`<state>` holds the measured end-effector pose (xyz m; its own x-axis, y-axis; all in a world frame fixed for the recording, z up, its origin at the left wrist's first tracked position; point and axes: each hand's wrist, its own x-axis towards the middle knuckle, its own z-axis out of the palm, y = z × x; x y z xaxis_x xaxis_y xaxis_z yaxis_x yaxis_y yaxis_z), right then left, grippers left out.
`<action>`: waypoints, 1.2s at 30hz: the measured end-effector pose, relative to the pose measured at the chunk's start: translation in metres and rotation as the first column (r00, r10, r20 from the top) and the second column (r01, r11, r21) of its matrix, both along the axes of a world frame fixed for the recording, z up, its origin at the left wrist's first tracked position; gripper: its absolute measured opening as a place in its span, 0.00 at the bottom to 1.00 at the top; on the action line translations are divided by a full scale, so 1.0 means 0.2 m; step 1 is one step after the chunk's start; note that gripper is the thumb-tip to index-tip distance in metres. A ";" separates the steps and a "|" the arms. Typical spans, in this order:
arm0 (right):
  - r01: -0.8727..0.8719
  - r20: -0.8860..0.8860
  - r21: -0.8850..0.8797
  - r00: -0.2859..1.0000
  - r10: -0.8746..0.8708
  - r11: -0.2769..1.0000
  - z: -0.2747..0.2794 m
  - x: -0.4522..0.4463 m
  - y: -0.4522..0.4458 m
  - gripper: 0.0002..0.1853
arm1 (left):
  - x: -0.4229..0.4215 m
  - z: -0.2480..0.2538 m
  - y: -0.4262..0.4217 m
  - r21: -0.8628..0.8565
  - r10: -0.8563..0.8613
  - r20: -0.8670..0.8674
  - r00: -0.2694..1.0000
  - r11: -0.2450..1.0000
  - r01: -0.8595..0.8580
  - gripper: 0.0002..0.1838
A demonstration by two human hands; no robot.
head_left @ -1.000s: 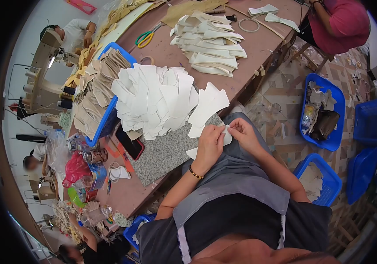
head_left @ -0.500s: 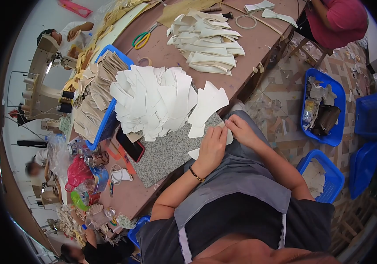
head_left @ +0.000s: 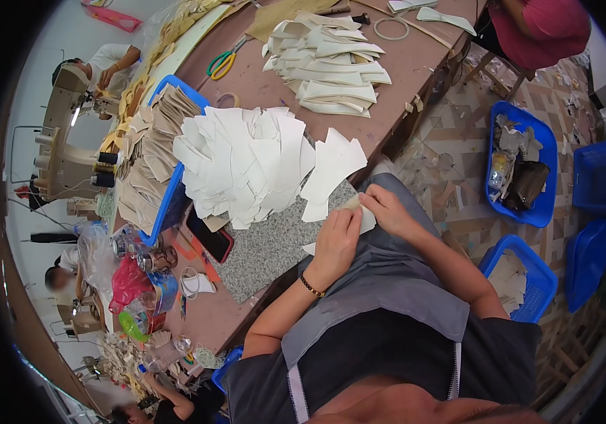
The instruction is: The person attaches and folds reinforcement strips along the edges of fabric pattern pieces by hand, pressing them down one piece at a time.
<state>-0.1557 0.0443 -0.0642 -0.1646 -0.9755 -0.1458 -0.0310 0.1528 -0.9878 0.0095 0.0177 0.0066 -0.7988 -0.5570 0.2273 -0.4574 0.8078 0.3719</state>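
Observation:
Both hands meet over my lap at the edge of a speckled grey slab (head_left: 260, 258). My left hand (head_left: 336, 242) is closed on a white piece (head_left: 367, 221), its fingers pressed along the piece's upper edge. My right hand (head_left: 386, 210) pinches the same piece at its upper right corner. Part of the piece is hidden under the fingers. Just beyond the hands, loose white pieces (head_left: 332, 169) lie on the slab, beside a large heap of white pieces (head_left: 243, 162). A phone (head_left: 210, 237) rests at the slab's left side.
Behind the heap are a stack of cream pieces (head_left: 328, 63) and scissors (head_left: 225, 62). A blue basket (head_left: 169, 205) of beige pieces stands left. Blue bins (head_left: 522, 166) are on the floor at right. A person in pink (head_left: 554, 35) sits top right; others work at left.
My fingers have shifted along the white piece, and its upper edge now shows between my hands. The whole view has moved slightly. At left, a person's arm has changed position.

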 end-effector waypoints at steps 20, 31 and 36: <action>0.134 0.245 0.018 0.960 -0.134 0.991 -0.26 0.02 -0.05 0.17 | 0.01 0.01 -0.06 0.010 -0.097 0.003 0.995 0.995 0.097 0.24; 0.155 0.250 0.044 0.955 -0.161 0.987 -0.42 -0.01 -0.10 0.18 | 0.02 0.00 -0.10 0.062 -0.085 -0.010 0.996 0.994 0.086 0.23; 0.165 0.247 0.040 0.954 -0.170 0.985 -0.46 -0.02 -0.09 0.18 | 0.07 0.01 -0.10 0.052 -0.072 -0.036 0.997 0.996 0.074 0.23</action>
<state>-0.1588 0.0269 -0.1563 -0.2816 -0.9339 -0.2204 0.2423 0.1531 -0.9580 0.0236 -0.0020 0.0090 -0.8300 -0.5098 0.2264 -0.3846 0.8170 0.4298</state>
